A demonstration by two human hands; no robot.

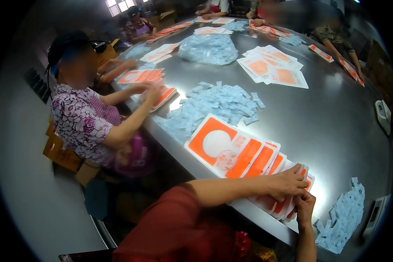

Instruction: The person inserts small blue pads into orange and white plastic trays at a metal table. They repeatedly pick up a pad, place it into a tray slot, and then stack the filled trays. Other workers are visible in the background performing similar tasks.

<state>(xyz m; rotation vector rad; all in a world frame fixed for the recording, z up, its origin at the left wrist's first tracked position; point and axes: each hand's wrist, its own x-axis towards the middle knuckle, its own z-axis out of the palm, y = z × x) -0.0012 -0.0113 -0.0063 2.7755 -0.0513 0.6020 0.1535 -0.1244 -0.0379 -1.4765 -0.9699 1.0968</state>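
A row of flat orange-and-white printed bags [251, 159] lies fanned and overlapping along the near edge of the table. At the row's right end, my left hand [288, 183] reaches across the bags with its fingers curled on the edge of one. Close beside it, my right hand [305, 206] is closed at the same end of the row, thumb and fingers pressed together. Whatever the right fingers hold is hidden. A pile of small light-blue sachets [344, 218] sits right of my right hand. Another, larger sachet pile [218, 105] lies beyond the bags.
The metal table [318, 118] stretches away ahead. A clear bag full of sachets [208, 49] and loose printed bags [275, 65] lie farther back. At left, a co-worker [89, 109] handles similar bags; others work around the far edge. Two white scales [383, 115] stand along the right.
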